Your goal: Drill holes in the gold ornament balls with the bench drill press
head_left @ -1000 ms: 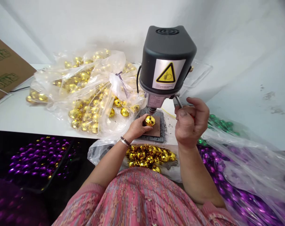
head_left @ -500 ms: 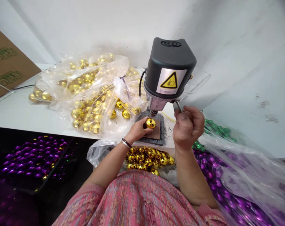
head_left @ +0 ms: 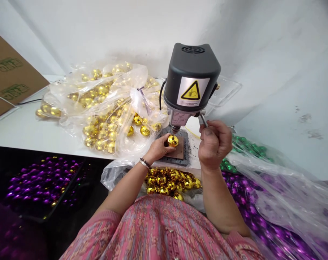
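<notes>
My left hand (head_left: 160, 148) pinches a shiny gold faceted ball (head_left: 173, 141) on the brown board (head_left: 178, 152) of the machine's base. Right above the ball is the chuck (head_left: 175, 129) of a small bench drill press (head_left: 192, 77), its bit reaching the top of the ball. How deep the bit goes I cannot tell. My right hand (head_left: 215, 144) is closed round the metal feed lever (head_left: 203, 118) at the machine's right side. Dark shavings lie on the grey base plate (head_left: 188, 160).
Clear plastic bags of gold balls (head_left: 104, 126) cover the white table (head_left: 7, 139) to the left. More gold balls (head_left: 169, 180) sit in a bag before me. Purple balls (head_left: 42, 180) are low at left; green balls (head_left: 250, 148) and bagged purple ones (head_left: 242, 198) at right. A cardboard box (head_left: 12, 79) stands far left.
The view has shifted slightly, moving the drill press a little left in the picture. Both hands keep their grips, on the ball and the lever.
</notes>
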### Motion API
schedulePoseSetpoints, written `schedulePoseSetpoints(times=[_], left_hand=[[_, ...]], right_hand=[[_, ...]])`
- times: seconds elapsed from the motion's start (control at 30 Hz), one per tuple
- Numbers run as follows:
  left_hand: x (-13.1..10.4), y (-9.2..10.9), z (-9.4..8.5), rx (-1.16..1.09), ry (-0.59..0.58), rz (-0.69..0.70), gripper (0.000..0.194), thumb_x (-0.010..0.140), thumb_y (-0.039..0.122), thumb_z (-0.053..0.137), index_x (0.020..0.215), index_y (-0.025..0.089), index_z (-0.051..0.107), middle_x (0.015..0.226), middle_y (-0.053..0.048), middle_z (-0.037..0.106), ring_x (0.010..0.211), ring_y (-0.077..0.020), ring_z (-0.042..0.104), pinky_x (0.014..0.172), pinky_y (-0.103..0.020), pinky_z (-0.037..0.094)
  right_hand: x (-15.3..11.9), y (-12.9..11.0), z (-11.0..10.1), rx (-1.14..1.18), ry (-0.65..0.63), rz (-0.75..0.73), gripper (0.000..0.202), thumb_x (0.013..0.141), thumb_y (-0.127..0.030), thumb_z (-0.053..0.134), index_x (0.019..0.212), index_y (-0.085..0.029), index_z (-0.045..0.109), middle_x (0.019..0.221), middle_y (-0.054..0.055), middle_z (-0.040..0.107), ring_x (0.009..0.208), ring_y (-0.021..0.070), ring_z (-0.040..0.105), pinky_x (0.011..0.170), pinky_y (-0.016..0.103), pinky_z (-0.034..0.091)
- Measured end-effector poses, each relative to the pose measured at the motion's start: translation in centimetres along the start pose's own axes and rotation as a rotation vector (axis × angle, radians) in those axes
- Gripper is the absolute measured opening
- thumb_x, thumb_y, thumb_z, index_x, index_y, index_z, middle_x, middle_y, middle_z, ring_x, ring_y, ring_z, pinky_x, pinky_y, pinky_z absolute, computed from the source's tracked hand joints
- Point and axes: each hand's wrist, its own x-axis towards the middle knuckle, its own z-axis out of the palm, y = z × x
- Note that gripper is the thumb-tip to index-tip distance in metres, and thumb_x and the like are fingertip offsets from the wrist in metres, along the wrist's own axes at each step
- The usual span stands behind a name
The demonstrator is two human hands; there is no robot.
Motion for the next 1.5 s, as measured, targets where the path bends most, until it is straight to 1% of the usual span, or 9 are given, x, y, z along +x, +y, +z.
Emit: schedulePoseSetpoints(times=[0.2, 0.33, 0.43, 0.53, 0.63, 0.83, 1.03, 1.3, 1.5], left_hand=[[0.1, -0.4, 0.3, -0.005, 0.006, 0.001, 0.068, 0.077, 0.031, 0.079, 0.142, 0.020, 0.061, 0.115, -0.008, 0.077, 0.102, -0.0279, 0.071, 0.090, -0.036, 0.055], [0.1, -0.5, 0.3, -0.022, -0.002, 0.012, 0.067, 0.078, 0.030, 0.078, 0.142, 0.019, 0.061, 0.116, -0.009, 0.077, 0.103, -0.0285, 0.071, 0.091, -0.036, 0.055], [0.2, -0.5, 0.3, -0.003, 0.011, 0.021, 0.065, 0.077, 0.030, 0.080, 0.139, 0.020, 0.062, 0.118, -0.008, 0.077, 0.106, -0.0286, 0.071, 0.095, -0.037, 0.054], [0.2, -0.5, 0.3, 0.017, 0.022, 0.016, 0.066, 0.075, 0.029, 0.081, 0.139, 0.021, 0.063, 0.121, -0.008, 0.076, 0.111, -0.0291, 0.070, 0.100, -0.037, 0.053], [0.1, -0.3, 0.2, 0.001, 0.007, 0.006, 0.067, 0.077, 0.028, 0.080, 0.141, 0.020, 0.062, 0.123, -0.008, 0.076, 0.111, -0.0286, 0.070, 0.101, -0.037, 0.053], [0.0, 0.1, 0.0, 0.016, 0.018, -0.016, 0.066, 0.076, 0.028, 0.081, 0.139, 0.020, 0.063, 0.119, -0.006, 0.076, 0.106, -0.0264, 0.070, 0.096, -0.034, 0.054], [0.1, 0.0, 0.1, 0.000, -0.007, -0.006, 0.063, 0.078, 0.028, 0.079, 0.138, 0.022, 0.063, 0.117, -0.004, 0.077, 0.105, -0.0240, 0.071, 0.095, -0.031, 0.054], [-0.1, 0.3, 0.0, 0.043, 0.015, -0.023, 0.064, 0.077, 0.029, 0.080, 0.139, 0.021, 0.064, 0.119, -0.005, 0.076, 0.107, -0.0254, 0.070, 0.097, -0.032, 0.053], [-0.1, 0.4, -0.1, 0.048, -0.012, -0.028, 0.063, 0.078, 0.030, 0.079, 0.138, 0.023, 0.063, 0.116, -0.003, 0.077, 0.107, -0.0250, 0.070, 0.095, -0.032, 0.053]], right_hand=[[-0.1, 0.0, 0.0, 0.007, 0.008, 0.004, 0.024, 0.094, -0.037, 0.053, 0.109, -0.025, 0.067, 0.078, -0.001, 0.060, 0.069, 0.0094, 0.060, 0.077, 0.031, 0.057], [0.0, -0.2, 0.0, 0.022, -0.004, 0.013, 0.023, 0.093, -0.035, 0.054, 0.109, -0.024, 0.068, 0.076, -0.002, 0.060, 0.066, 0.0077, 0.058, 0.074, 0.028, 0.056], [0.0, -0.1, -0.1, 0.023, -0.013, 0.003, 0.023, 0.094, -0.035, 0.054, 0.109, -0.024, 0.068, 0.075, -0.002, 0.059, 0.063, 0.0069, 0.056, 0.071, 0.027, 0.055], [0.0, 0.1, -0.2, 0.011, -0.015, -0.012, 0.023, 0.094, -0.035, 0.054, 0.107, -0.023, 0.068, 0.074, -0.002, 0.058, 0.063, 0.0073, 0.055, 0.072, 0.027, 0.055], [0.0, 0.4, -0.3, 0.010, -0.024, -0.013, 0.022, 0.094, -0.034, 0.054, 0.107, -0.023, 0.068, 0.074, -0.002, 0.058, 0.063, 0.0072, 0.055, 0.074, 0.028, 0.056], [-0.1, 0.6, -0.5, 0.000, -0.032, -0.021, 0.024, 0.095, -0.034, 0.053, 0.110, -0.023, 0.068, 0.074, -0.002, 0.058, 0.065, 0.0073, 0.056, 0.077, 0.028, 0.057], [-0.2, 0.8, -0.3, 0.008, -0.018, -0.035, 0.022, 0.096, -0.035, 0.053, 0.108, -0.024, 0.068, 0.076, -0.002, 0.058, 0.066, 0.0072, 0.057, 0.078, 0.028, 0.057], [-0.4, 1.0, -0.4, 0.001, -0.013, -0.038, 0.022, 0.096, -0.035, 0.053, 0.108, -0.023, 0.068, 0.075, -0.002, 0.057, 0.068, 0.0079, 0.059, 0.079, 0.029, 0.057], [-0.5, 1.0, -0.3, -0.001, -0.009, -0.031, 0.022, 0.096, -0.035, 0.052, 0.108, -0.023, 0.067, 0.074, -0.002, 0.055, 0.067, 0.0074, 0.057, 0.076, 0.027, 0.056]])
